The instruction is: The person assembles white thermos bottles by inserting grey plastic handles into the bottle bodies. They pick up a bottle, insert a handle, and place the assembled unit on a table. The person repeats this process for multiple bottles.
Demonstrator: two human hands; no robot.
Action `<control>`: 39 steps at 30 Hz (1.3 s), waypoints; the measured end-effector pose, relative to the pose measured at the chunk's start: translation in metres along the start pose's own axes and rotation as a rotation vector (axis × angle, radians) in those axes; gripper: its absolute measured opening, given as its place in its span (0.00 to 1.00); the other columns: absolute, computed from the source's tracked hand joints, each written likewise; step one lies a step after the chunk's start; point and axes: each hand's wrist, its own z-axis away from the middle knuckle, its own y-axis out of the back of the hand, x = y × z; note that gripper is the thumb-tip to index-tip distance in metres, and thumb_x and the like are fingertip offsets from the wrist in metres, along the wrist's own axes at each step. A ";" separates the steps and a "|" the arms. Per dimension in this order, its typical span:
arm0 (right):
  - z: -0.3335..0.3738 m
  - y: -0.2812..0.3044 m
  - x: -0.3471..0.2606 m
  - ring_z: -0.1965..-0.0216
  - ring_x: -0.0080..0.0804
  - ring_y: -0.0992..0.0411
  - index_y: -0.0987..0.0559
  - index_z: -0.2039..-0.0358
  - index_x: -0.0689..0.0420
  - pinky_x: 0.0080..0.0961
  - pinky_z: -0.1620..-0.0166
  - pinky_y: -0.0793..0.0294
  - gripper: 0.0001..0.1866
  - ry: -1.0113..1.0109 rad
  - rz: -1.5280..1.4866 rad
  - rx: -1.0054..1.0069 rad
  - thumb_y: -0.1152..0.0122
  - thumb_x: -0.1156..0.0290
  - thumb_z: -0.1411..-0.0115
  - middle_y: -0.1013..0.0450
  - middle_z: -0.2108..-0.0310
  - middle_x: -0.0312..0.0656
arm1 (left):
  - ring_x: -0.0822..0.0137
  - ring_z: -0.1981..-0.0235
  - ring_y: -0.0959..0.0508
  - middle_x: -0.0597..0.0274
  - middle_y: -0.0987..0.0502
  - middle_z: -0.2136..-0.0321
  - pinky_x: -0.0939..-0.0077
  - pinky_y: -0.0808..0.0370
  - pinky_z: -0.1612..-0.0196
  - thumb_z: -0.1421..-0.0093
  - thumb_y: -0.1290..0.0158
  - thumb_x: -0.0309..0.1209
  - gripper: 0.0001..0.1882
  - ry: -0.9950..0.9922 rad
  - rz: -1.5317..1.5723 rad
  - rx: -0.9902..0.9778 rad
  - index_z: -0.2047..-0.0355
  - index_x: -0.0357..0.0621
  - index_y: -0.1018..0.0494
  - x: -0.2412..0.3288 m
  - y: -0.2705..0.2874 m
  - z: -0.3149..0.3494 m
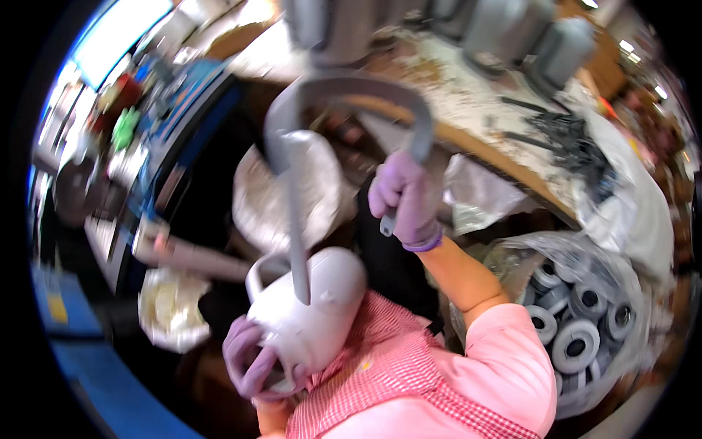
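In my left hand, gloved in purple, is a light grey plastic jug. The jug is tilted against my checked apron, with a loop handle at its upper left and my fingers wrapped round its lower end. My right hand, also in a purple glove, is raised and closed round one end of a long, curved grey plastic piece. This piece arches over to the left, and a narrow length of it comes down in front of the jug. Motion blur hides whether the two touch.
A littered worktable bears several grey plastic containers and a pile of dark strips. On the right stands a clear bag of grey ring-shaped parts. A white-lined bin is ahead; blue equipment is at left.
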 end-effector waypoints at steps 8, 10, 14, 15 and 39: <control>0.064 -0.055 0.067 0.89 0.17 0.55 0.25 0.73 0.52 0.20 0.85 0.55 0.22 -0.924 -0.596 -0.099 0.53 0.49 0.31 0.51 0.88 0.24 | 0.53 0.67 0.26 0.51 0.29 0.65 0.55 0.25 0.64 0.56 0.31 0.45 0.25 0.023 -0.030 -0.036 0.66 0.48 0.30 0.021 0.025 0.016; 0.068 -0.065 0.072 0.88 0.15 0.50 0.22 0.64 0.56 0.18 0.84 0.51 0.19 -1.034 -0.483 -0.113 0.50 0.53 0.32 0.45 0.86 0.24 | 0.55 0.72 0.26 0.52 0.29 0.69 0.61 0.26 0.71 0.58 0.29 0.43 0.25 -0.090 0.034 0.010 0.67 0.47 0.31 0.013 0.019 0.014; 0.087 -0.087 0.066 0.81 0.14 0.37 0.24 0.55 0.62 0.12 0.74 0.38 0.13 -0.693 0.158 -0.365 0.47 0.66 0.33 0.31 0.81 0.31 | 0.56 0.71 0.21 0.59 0.25 0.70 0.64 0.21 0.66 0.58 0.29 0.35 0.14 -0.046 0.035 -0.063 0.73 0.53 0.23 0.027 0.013 0.015; 0.083 -0.087 0.066 0.77 0.14 0.35 0.26 0.52 0.64 0.11 0.70 0.38 0.16 -0.689 0.072 -0.441 0.49 0.66 0.32 0.31 0.78 0.32 | 0.57 0.68 0.20 0.60 0.24 0.68 0.64 0.21 0.64 0.56 0.29 0.35 0.14 -0.017 0.056 -0.112 0.71 0.56 0.23 0.028 0.015 0.014; 0.092 -0.012 0.059 0.83 0.16 0.45 0.36 0.37 0.63 0.15 0.78 0.46 0.26 -0.678 -0.084 -0.254 0.54 0.68 0.34 0.42 0.85 0.26 | 0.56 0.43 0.27 0.52 0.26 0.45 0.61 0.34 0.37 0.41 0.41 0.36 0.24 1.043 1.171 0.114 0.48 0.37 0.32 -0.049 -0.038 0.042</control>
